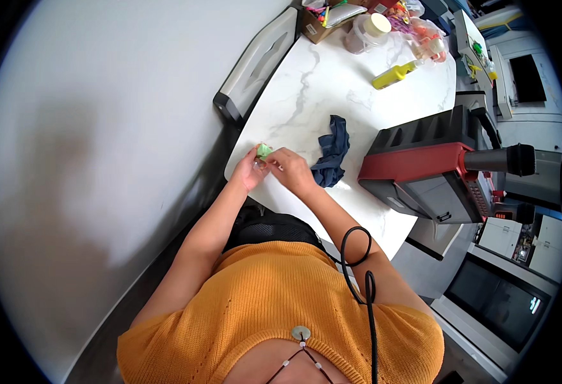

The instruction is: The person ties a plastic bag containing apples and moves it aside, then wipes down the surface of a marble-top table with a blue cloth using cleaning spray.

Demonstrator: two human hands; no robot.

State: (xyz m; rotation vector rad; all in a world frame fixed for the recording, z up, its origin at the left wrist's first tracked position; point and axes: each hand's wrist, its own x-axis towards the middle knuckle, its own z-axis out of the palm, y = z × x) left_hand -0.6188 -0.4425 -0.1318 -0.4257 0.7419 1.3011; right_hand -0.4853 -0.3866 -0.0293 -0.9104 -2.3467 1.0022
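softly shadowed pale wall (134,96) at left, light chair (246,78) between it and a white marble-patterned table (326,89)

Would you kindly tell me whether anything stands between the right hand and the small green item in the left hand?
Nothing visible does: the right hand is close beside the small green item in the left hand. The dark blue cloth lies to the right, out of the way.

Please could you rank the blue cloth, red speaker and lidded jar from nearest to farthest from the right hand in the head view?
1. Blue cloth, just right of the right hand
2. Red speaker, farther right
3. Lidded jar, toward the upper edge
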